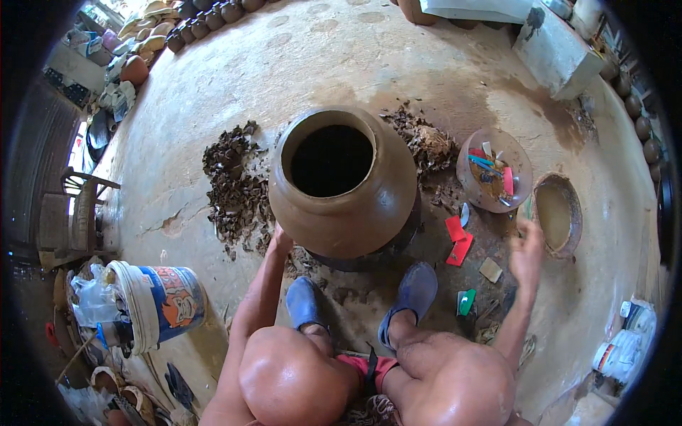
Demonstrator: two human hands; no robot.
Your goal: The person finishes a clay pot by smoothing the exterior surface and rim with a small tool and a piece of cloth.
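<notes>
1. Centrally, large brown clay pot (341, 188) with wide open mouth, upright on dark low base; everything below placed relative to this pot. Risk as judged: still-soft wall denting or pot tipping off base if pressed unevenly from one side only.
2. Left of pot, well apart: white and blue bucket (160, 302) lying tilted among clutter. No likely trouble from there.
3. Right of pot, well apart: shallow clay bowl (558, 214) of muddy water; nearer to pot, round tray (495, 170) of small coloured tools. Possible spill onto floor if knocked by reaching arm.
4. Around pot's foot, left and right: dark clay shavings (238, 188) heaped on floor. Slippery underfoot perhaps, with blue slippers (305, 302) just below pot.
5. Left hand (279, 240) flat against pot's lower left wall, touching, fingers largely hidden behind curve; steadying alone, hence uneven push possible.
6. Right hand (527, 250) away right of pot, raised and blurred, fingers loosely spread near bowl's rim, holding nothing visible; exact grip hard to tell.
7. Right of pot's base: red scrapers (458, 240) and green tool (467, 301) loose on floor; easily trodden on.
</notes>
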